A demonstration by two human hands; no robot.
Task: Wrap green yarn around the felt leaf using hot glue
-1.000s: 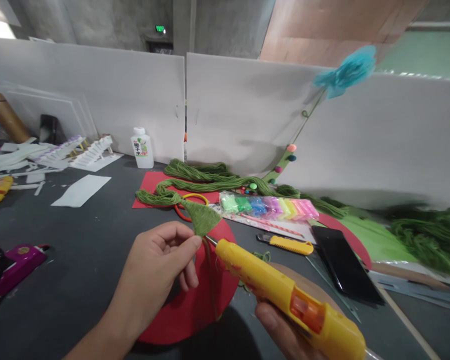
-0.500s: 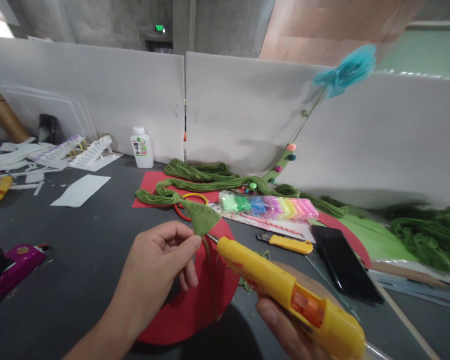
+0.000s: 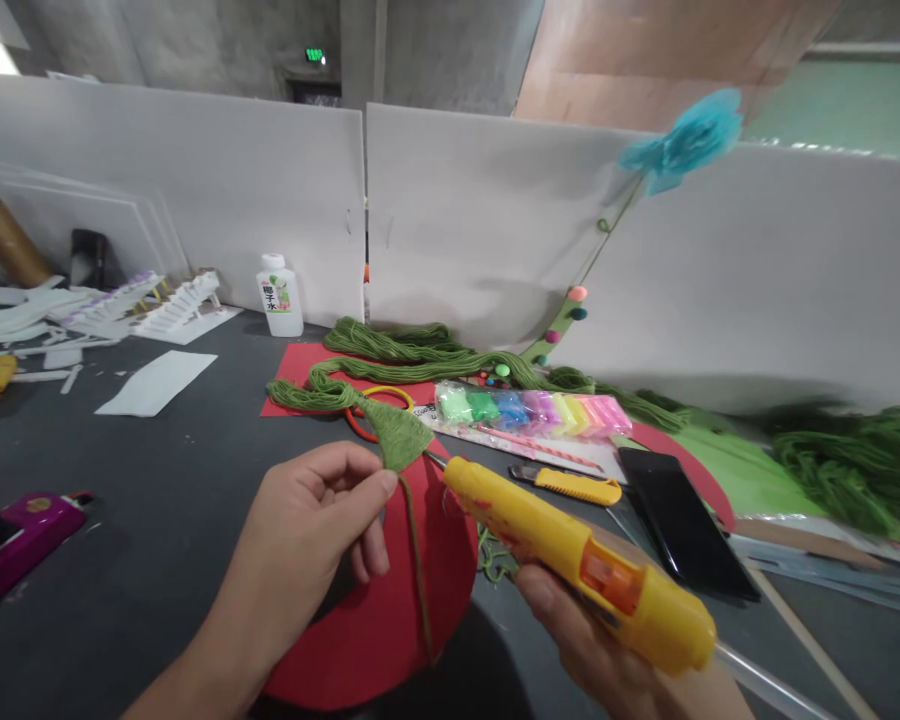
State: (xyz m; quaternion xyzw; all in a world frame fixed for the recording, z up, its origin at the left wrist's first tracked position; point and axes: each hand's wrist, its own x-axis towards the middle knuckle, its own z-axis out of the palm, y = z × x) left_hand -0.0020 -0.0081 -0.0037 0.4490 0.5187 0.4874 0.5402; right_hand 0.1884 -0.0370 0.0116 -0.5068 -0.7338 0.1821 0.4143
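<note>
Between thumb and fingers, my left hand (image 3: 337, 510) pinches the lower corner of a green yarn-covered triangular piece (image 3: 396, 434). A loose strand of yarn (image 3: 418, 570) hangs from that corner over a red paper disc (image 3: 375, 620). My right hand (image 3: 570, 620) grips a yellow hot glue gun (image 3: 562, 540), its metal nozzle pointing up and left, close to the right edge of the green piece. A clear glue stick (image 3: 765, 680) sticks out of the gun's back end. The far corner of the piece meets a long green yarn skein (image 3: 322, 392).
Behind my hands lie a pack of coloured clay (image 3: 532, 412), a yellow utility knife (image 3: 577, 485) and a black phone (image 3: 682, 520). A white bottle (image 3: 279, 298) stands by the white partition (image 3: 495, 220). At left are a purple power strip (image 3: 30, 540) and white scraps (image 3: 45, 310).
The glue gun's nozzle has shifted slightly up and right along the edge of the green piece. My left hand keeps its pinch. The whole view has drifted a little.
</note>
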